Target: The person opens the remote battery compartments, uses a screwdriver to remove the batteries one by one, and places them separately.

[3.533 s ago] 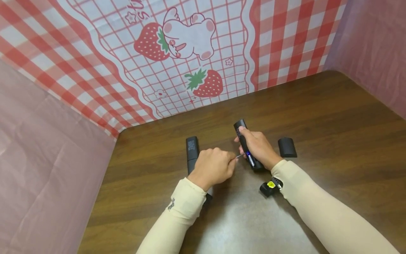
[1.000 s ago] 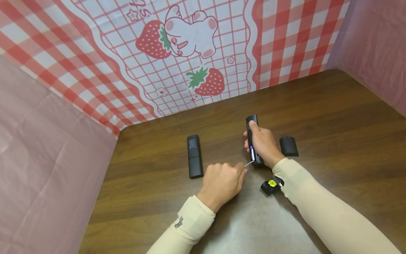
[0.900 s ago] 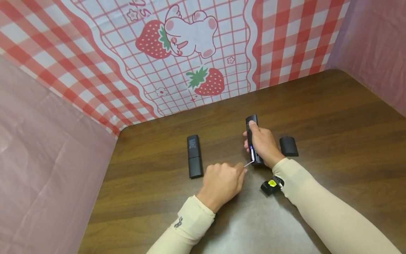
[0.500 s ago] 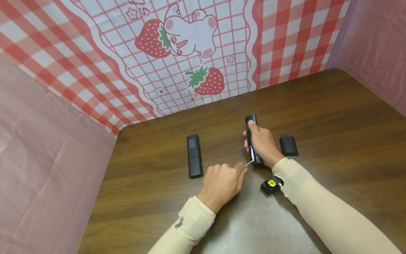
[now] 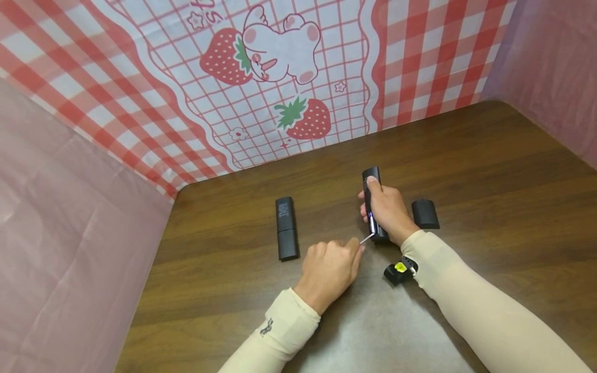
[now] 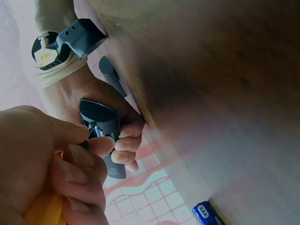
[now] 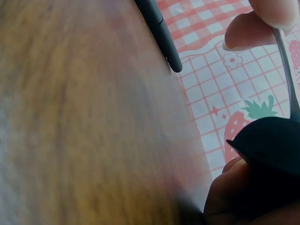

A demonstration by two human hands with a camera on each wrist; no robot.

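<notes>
In the head view my right hand (image 5: 389, 210) grips a black remote control (image 5: 371, 172), its back up and its battery compartment uncovered. A shiny battery (image 5: 372, 223) with a blue end lies in that compartment. My left hand (image 5: 331, 269) holds a screwdriver (image 5: 367, 239) by its orange-yellow handle (image 6: 44, 208), seen in the left wrist view. The thin metal shaft reaches to the compartment's near end; whether the tip touches the battery I cannot tell. In the right wrist view the shaft (image 7: 287, 70) widens towards its flat tip, beside the dark remote.
Right of my right hand lies a loose black battery cover (image 5: 425, 214). A second black remote control (image 5: 286, 228), its cover on, rests on the wooden table (image 5: 210, 290) to the left. A blue AAA battery (image 6: 206, 213) shows in the left wrist view. Patterned cloth (image 5: 298, 67) hangs behind.
Since the oldest frame, both hands shifted right, uncovering the second remote, and the screwdriver tip went from the battery's far end to its near end. In the last second, hardly anything moved.
</notes>
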